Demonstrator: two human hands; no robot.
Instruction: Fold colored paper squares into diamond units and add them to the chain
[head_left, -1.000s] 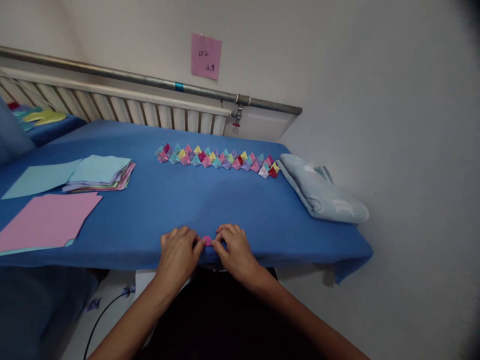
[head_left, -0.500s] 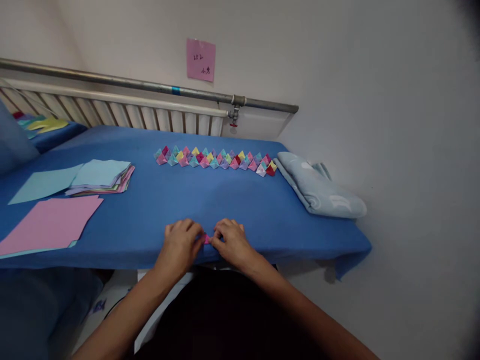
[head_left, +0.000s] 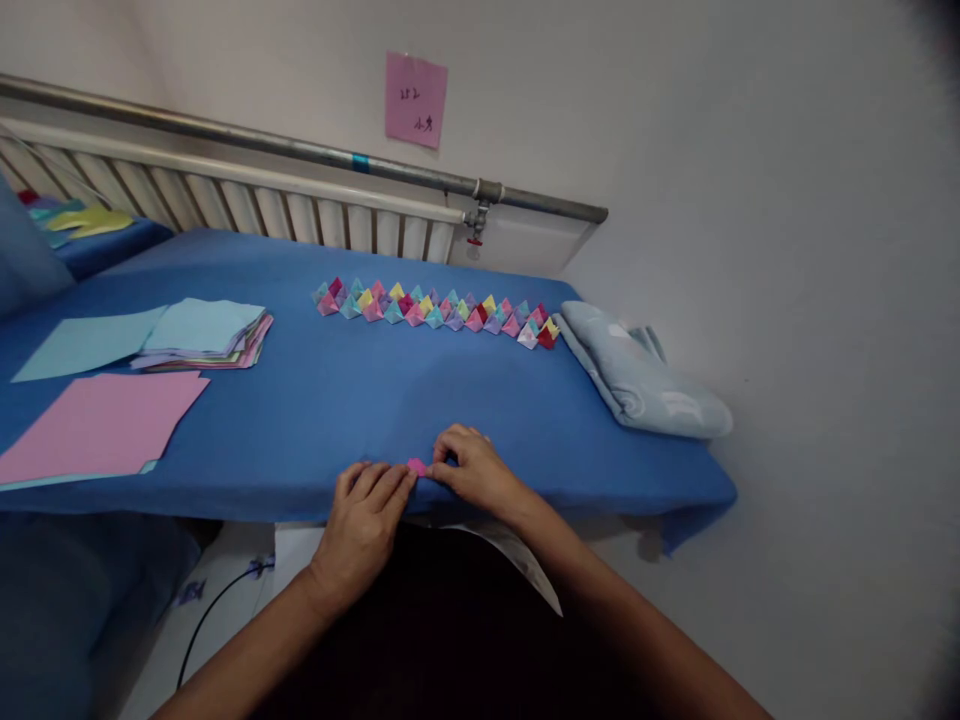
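A small bright pink folded paper [head_left: 418, 467] is between my two hands near the front edge of the blue-covered table [head_left: 337, 390]. My left hand [head_left: 367, 510] has its fingers pressed together on the paper's left side. With thumb and finger, my right hand [head_left: 466, 467] pinches its right end. Farther back lie several small folded paper pieces [head_left: 435, 312] in many colours, set in a long row.
At the left are a stack of coloured paper [head_left: 202, 330], a light blue sheet [head_left: 82, 342] and pink sheets [head_left: 105, 425]. A folded pale blue cloth [head_left: 649, 375] lies at the right. Behind the table run a radiator [head_left: 285, 215] and a pipe [head_left: 262, 146].
My left hand has lowered slightly, its fingers now flatter and closer together by the pink paper. More of the paper shows. The camera view has shifted a little.
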